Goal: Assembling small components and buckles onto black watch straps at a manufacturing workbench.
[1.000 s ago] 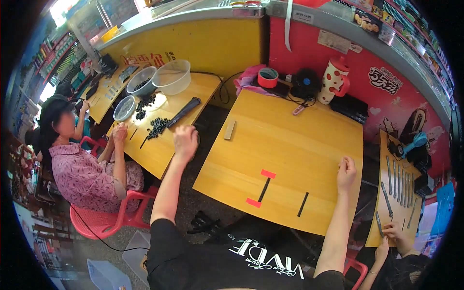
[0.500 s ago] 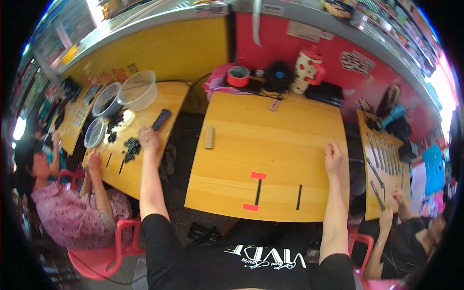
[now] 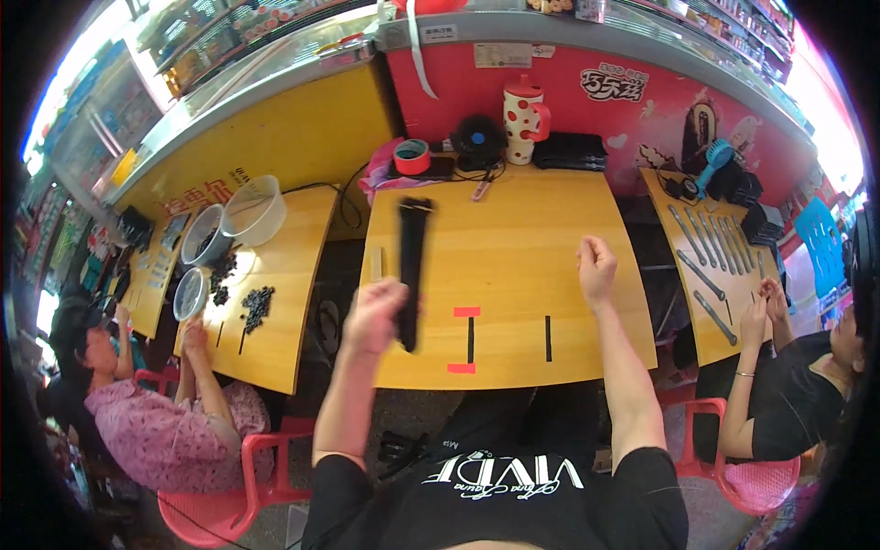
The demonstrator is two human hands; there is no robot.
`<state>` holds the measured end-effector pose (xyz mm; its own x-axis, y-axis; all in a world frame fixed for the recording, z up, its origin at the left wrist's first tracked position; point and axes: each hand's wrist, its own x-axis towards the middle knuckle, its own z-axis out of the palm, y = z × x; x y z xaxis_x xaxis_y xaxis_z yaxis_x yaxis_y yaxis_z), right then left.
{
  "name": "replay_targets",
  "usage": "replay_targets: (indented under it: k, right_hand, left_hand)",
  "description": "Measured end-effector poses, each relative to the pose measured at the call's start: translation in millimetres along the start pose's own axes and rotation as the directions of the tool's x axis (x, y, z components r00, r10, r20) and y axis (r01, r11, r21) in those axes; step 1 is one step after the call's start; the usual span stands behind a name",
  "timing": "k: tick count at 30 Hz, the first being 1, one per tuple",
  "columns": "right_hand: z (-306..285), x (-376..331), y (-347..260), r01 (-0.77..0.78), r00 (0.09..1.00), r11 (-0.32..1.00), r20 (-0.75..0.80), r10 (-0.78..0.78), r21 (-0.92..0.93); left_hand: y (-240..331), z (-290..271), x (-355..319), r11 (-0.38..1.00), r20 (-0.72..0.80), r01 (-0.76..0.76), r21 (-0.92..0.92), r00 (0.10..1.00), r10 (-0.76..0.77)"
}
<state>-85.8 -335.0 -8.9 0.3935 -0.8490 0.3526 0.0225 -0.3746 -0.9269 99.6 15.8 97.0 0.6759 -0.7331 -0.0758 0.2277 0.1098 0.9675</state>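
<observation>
A long, flat black object [image 3: 414, 275] stands nearly upright over the left part of the middle table [image 3: 513, 234]. It is smeared by motion, with a light band near its top; its exact kind cannot be made out. My left hand [image 3: 374, 316] is closed round its lower part. Above the table's right side, my right hand [image 3: 596, 268] is loosely curled, with nothing visible in it. Red tape pieces [image 3: 467, 312] bound a black line [image 3: 471, 339] on the tabletop, and a second black line [image 3: 548, 338] lies to its right. A wooden block [image 3: 377, 263] is beside my left hand.
Along the back stand a tape roll [image 3: 412, 157], a black fan [image 3: 478, 141], a spotted tumbler [image 3: 523, 119] and a black pouch [image 3: 570, 152]. The left table holds clear tubs [image 3: 253, 211] and small black pieces [image 3: 258, 307]. People sit at both side tables; grey strips [image 3: 706, 240] lie on the right one.
My left hand has swung from the left table to the middle one, carrying the black object with it. My right hand remains raised over the table's right side. The view has turned leftward-to-right.
</observation>
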Motion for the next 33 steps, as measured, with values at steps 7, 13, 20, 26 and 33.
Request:
replay_targets:
  k: [7,13,20,26,33]
  right_hand:
    - [3,-125,-144,-0.367,0.843,0.803,0.533,0.073,0.47]
    - [-39,-164,-158,-0.4,0.847,0.743,0.526,0.077,0.536]
    - [-43,-191,-181,-0.218,0.939,0.79,0.342,0.01,0.574]
    - [-43,-182,-163,-0.162,0.905,0.925,0.426,0.0,0.344]
    - [-25,-180,-158,-0.077,0.925,0.981,0.38,0.004,0.176]
  left_hand:
    - [-56,108,-66,0.911,0.347,0.254,-0.325,0.928,-0.135]
    - [-58,133,-103,0.99,0.42,0.141,-0.009,0.899,-0.124]
    - [-66,137,-107,0.989,0.412,-0.059,0.133,0.911,-0.001]
    - [-70,142,-99,0.996,0.338,-0.062,-0.07,0.938,0.082]
    - [-90,136,-79,0.996,0.203,-0.079,-0.043,0.975,0.086]
